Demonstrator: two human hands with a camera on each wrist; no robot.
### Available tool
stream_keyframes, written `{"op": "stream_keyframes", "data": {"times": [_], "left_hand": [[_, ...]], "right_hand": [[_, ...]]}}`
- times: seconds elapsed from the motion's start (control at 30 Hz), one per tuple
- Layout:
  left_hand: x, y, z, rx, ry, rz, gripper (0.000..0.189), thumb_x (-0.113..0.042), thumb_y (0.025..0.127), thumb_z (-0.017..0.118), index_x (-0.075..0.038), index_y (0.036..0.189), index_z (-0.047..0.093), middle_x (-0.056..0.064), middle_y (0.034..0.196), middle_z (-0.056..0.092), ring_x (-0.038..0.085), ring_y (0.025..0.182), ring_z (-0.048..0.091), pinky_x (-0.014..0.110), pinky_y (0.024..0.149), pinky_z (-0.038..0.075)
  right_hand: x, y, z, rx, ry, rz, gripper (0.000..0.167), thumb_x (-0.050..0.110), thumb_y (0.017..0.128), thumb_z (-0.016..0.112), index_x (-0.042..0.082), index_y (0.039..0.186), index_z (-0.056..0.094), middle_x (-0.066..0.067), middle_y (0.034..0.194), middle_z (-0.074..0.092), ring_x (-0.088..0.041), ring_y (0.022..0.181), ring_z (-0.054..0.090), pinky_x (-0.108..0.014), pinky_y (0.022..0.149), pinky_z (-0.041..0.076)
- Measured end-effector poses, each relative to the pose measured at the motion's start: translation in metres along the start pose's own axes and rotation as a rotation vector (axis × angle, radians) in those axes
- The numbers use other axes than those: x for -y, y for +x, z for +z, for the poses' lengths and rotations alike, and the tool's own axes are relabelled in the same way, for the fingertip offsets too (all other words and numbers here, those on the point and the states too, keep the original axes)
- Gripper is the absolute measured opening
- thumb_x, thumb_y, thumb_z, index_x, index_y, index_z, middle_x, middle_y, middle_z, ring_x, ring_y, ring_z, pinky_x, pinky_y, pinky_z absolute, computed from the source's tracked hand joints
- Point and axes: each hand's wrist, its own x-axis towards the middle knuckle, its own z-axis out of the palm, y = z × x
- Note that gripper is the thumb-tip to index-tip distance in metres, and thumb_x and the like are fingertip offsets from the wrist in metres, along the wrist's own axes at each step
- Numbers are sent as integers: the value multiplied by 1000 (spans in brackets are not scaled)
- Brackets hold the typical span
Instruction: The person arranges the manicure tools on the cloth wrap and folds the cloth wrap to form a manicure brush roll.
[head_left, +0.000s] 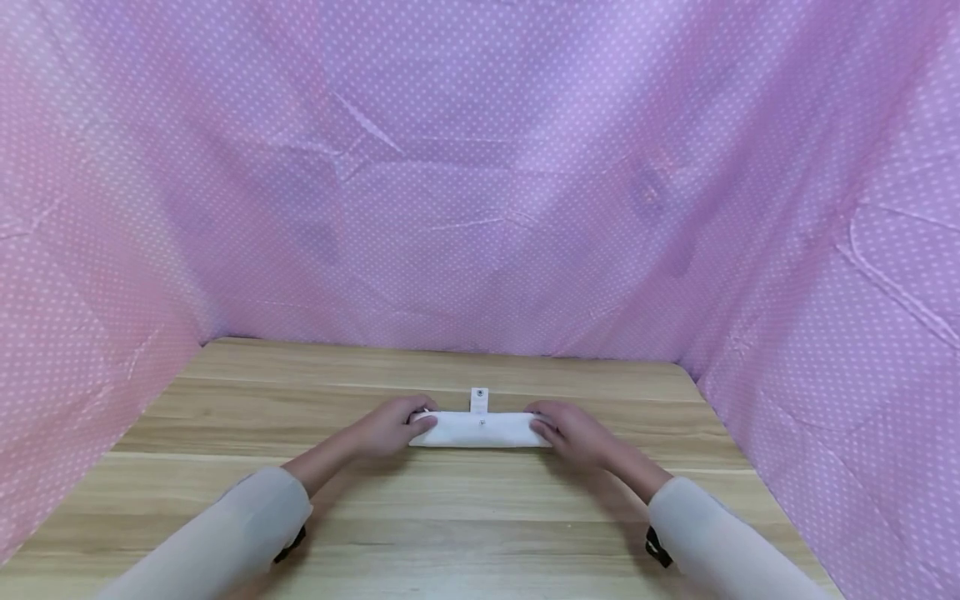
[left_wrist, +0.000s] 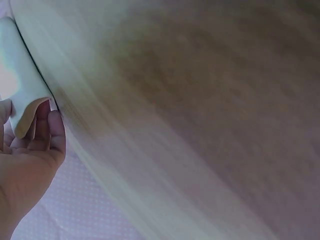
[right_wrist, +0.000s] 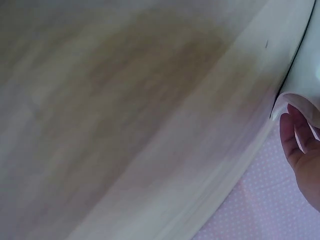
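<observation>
A white, soft-looking folded strip lies lengthwise across the wooden table, a snap stud on its front face. From its far edge sticks up a short white tab with a metal snap. My left hand grips its left end, thumb on top and fingers underneath. At the other end, my right hand holds it the same way. In the left wrist view the white strip curls at its end, showing a tan inner side. The right wrist view catches the curled right end of the strip.
Pale wood-grain tabletop spreads around the hands, with rounded far corners. Pink cloth with white dots hangs behind it and along both sides. Light sleeves cover both forearms, with a dark band partly visible beneath each.
</observation>
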Motion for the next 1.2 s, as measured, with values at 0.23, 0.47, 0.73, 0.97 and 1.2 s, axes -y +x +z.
{"op": "stream_keyframes", "data": {"times": [0.23, 0.47, 0.73, 0.97, 1.2], "left_hand": [[3, 8, -1, -40, -36, -79, 22, -26, 105, 59, -10, 119, 68, 1, 107, 68, 15, 90, 58, 36, 81, 50], [6, 17, 2, -96, 3, -99, 15, -22, 103, 63, -10, 110, 69, 1, 104, 70, 15, 92, 61, 37, 84, 51], [9, 22, 3, -82, 32, -121, 10, -19, 102, 64, -12, 102, 72, -3, 98, 68, 14, 93, 60, 38, 87, 51], [10, 26, 3, -67, 65, -152, 10, -20, 101, 67, -13, 100, 74, -5, 93, 68, 13, 91, 60, 37, 86, 51], [7, 26, 4, -41, 63, -182, 10, -19, 100, 67, -13, 102, 75, -6, 91, 67, 12, 87, 60, 35, 83, 52]], "right_hand": [[-8, 9, 2, 6, 43, 105, 25, 17, 106, 57, 3, 124, 67, -10, 121, 70, -23, 111, 65, -45, 93, 53], [-15, 14, 6, -3, 31, 124, 24, 15, 104, 59, 2, 121, 70, -12, 117, 71, -25, 108, 66, -45, 92, 53], [-19, 19, 6, 48, -22, 142, 23, 17, 104, 59, 3, 116, 73, -6, 103, 71, -20, 97, 65, -43, 88, 54], [-21, 23, 4, 68, -2, 162, 20, 15, 102, 61, 3, 111, 75, -4, 98, 72, -15, 89, 64, -37, 83, 54], [-22, 22, 3, 73, 55, 175, 19, 15, 102, 62, 4, 109, 75, -1, 96, 71, -10, 86, 60, -32, 79, 51]]}}
